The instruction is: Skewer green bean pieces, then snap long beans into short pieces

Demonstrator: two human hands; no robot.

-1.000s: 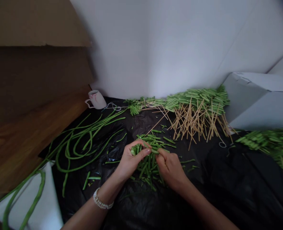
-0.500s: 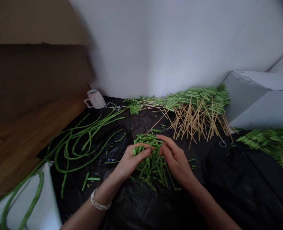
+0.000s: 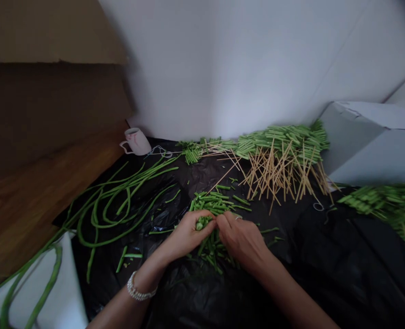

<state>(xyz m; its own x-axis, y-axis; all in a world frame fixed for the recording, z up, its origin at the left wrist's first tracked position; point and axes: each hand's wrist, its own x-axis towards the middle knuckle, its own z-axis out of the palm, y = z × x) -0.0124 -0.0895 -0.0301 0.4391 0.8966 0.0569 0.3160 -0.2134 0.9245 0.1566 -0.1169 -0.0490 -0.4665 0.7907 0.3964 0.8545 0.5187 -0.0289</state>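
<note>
A small bunch of cut green bean pieces (image 3: 202, 222) is wrapped in my left hand (image 3: 187, 233), their cut ends showing between thumb and fingers. My right hand (image 3: 242, 240) is closed, its fingertips pinched together against the tips of my left fingers. What it grips, if anything, is hidden behind the fingers. Both hands are over a loose pile of cut bean pieces (image 3: 211, 201), which spreads out in front of and below them on black plastic sheeting (image 3: 185, 297).
Long uncut beans (image 3: 101, 225) curl at the left, some crossing a white surface (image 3: 63, 278). Behind lie rows of beans (image 3: 284, 137) on wooden skewers (image 3: 274, 176). More skewered beans (image 3: 390, 205) lie right, near a white box (image 3: 370, 141). A mug (image 3: 139, 142) rests against the wall.
My right hand has moved slightly left and turned over, its spread fingers now closed at my left fingertips. My left hand keeps the bean pieces. Some pieces shifted at the pile's right side.
</note>
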